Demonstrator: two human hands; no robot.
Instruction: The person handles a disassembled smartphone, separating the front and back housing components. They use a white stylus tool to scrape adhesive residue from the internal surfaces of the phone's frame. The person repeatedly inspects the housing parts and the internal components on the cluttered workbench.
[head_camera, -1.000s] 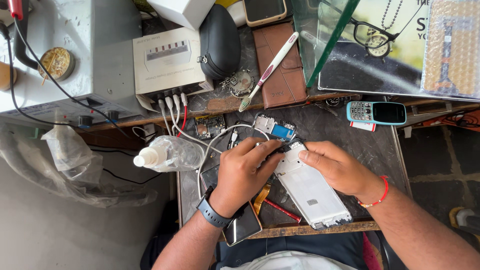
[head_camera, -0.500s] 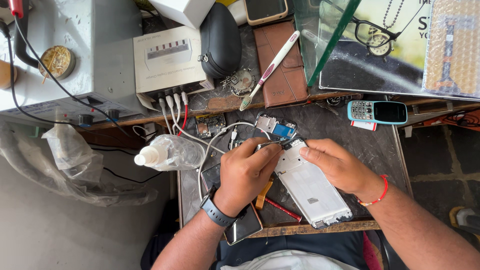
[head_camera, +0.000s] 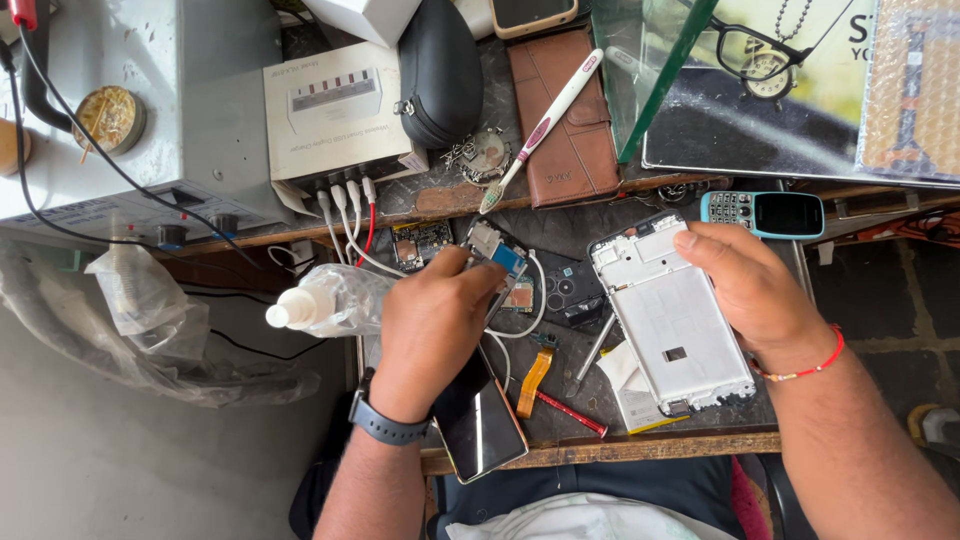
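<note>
Under the right hand (head_camera: 750, 290), white phone frame (head_camera: 670, 320), touching fingertips.

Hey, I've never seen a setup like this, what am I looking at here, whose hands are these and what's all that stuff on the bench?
There is no machine here: a person wears a camera on the head, so the one picture looks straight down at their own two bare hands over a cluttered dark workbench.

The left hand, with a dark wristwatch, pinches a small circuit board with a blue part. The right hand, with a red thread bracelet, holds the top corner of a white phone frame lying on the bench.

Around them lie a black phone with a glossy screen, a red-handled tool, an orange flat cable, a clear plastic bottle on its side, a blue keypad phone, and a white-and-pink toothbrush on a brown leather wallet.
</note>
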